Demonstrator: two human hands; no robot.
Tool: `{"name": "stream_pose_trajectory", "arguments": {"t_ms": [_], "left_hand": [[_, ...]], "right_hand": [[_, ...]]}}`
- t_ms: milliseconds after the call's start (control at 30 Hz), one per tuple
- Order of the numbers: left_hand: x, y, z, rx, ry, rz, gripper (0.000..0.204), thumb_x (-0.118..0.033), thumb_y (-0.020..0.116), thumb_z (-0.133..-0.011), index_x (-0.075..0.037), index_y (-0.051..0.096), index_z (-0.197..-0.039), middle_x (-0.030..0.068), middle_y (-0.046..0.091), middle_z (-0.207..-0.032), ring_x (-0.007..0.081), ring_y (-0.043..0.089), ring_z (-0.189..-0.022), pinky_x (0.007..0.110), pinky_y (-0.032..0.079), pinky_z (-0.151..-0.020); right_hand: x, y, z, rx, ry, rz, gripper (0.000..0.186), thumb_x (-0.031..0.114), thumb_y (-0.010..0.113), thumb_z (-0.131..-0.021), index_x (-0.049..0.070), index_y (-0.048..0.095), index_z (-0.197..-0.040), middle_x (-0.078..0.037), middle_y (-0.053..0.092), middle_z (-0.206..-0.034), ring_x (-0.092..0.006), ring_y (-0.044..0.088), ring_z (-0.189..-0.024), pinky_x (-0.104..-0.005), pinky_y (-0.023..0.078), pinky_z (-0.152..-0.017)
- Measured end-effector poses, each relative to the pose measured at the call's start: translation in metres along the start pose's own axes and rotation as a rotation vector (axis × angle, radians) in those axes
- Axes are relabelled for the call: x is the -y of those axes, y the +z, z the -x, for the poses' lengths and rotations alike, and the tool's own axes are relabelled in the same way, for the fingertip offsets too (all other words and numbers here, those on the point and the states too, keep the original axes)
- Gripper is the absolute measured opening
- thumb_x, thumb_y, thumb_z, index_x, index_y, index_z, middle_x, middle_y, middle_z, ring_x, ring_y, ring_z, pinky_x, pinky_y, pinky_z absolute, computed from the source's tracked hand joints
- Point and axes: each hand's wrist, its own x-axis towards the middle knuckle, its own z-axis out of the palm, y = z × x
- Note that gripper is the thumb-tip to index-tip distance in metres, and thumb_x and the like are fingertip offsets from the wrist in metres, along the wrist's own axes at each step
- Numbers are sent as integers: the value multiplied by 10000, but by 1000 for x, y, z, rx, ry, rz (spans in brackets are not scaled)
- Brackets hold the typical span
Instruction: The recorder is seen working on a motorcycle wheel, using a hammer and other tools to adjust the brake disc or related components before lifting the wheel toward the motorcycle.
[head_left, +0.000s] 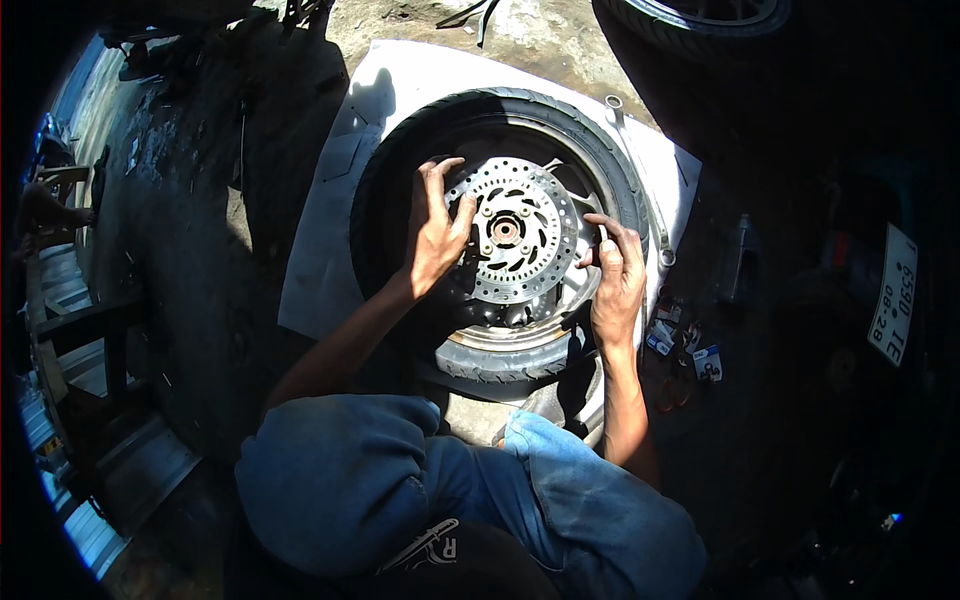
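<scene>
grip of the left hand point(440, 232) curves at the edge of a brake disc point(540, 222), thumb and fingers spread, at about 9 to 10 o'clock on it; i cannot tell whether it grasps the edge or only rests there. the right hand point(618, 284) is half curled just outside the disc, at 3 to 4 o'clock, thumb near the bent forefinger; whether anything small is pinched there, i cannot tell.

so the disc lies between the two, toward 3 o'clock from the left hand and toward 10 o'clock from the right, with the left nearer, its thumb overlapping the disc in view. being round, the disc has no long axis; it lies flat, its holed face turned up, around the rusty hub point(507, 231) at the middle of a wheel point(515, 337).

the wheel lies on its side, its black tyre point(483, 362) over a white sheet point(312, 275) on the floor. beyond the tyre, a wrench point(642, 181) spans 1 to just past 3 o'clock, its long axis running 11 to 5. small packets point(707, 363) lie at 4 o'clock; part of a second wheel point(715, 30) shows between 1 and 2.
</scene>
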Motion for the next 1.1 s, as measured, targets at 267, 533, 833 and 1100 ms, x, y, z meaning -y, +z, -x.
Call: {"name": "stream_pose_trajectory", "arguments": {"t_ms": [267,533,833,1100], "left_hand": [[50,-74,5,-286,-202,-332,378,-121,622,-982,21,549,-1325,227,565,-1311,390,498,-1304,481,393,-1122],[92,-95,60,-191,-636,-109,433,-313,480,-1114,12,519,-1398,197,576,-1339,337,549,-1273,438,392,-1112],[85,-82,57,-197,-715,-44,539,-429,355,-1152,22,517,-1398,202,585,-1304,316,546,-1229,386,378,-1094],[75,-86,56,-189,-712,-110,500,-401,340,-1160,15,533,-1359,174,583,-1254,292,544,-1198,380,374,-1087]], "right_hand": [[-75,-51,25,-466,356,-340,570,595,436,-1096,55,546,-948,-1,389,-715,-122,412,-546,-331,506,-608],[-85,-79,76,-581,654,-552,504,578,486,-1083,99,588,-964,37,383,-723,-110,372,-616,-309,428,-643],[-84,-60,69,-559,616,-359,533,572,459,-1098,84,610,-945,50,409,-701,-45,330,-567,-227,309,-537],[-80,-58,62,-533,726,-246,567,601,422,-1097,94,574,-895,47,365,-705,-45,318,-547,-220,299,-459]]}}
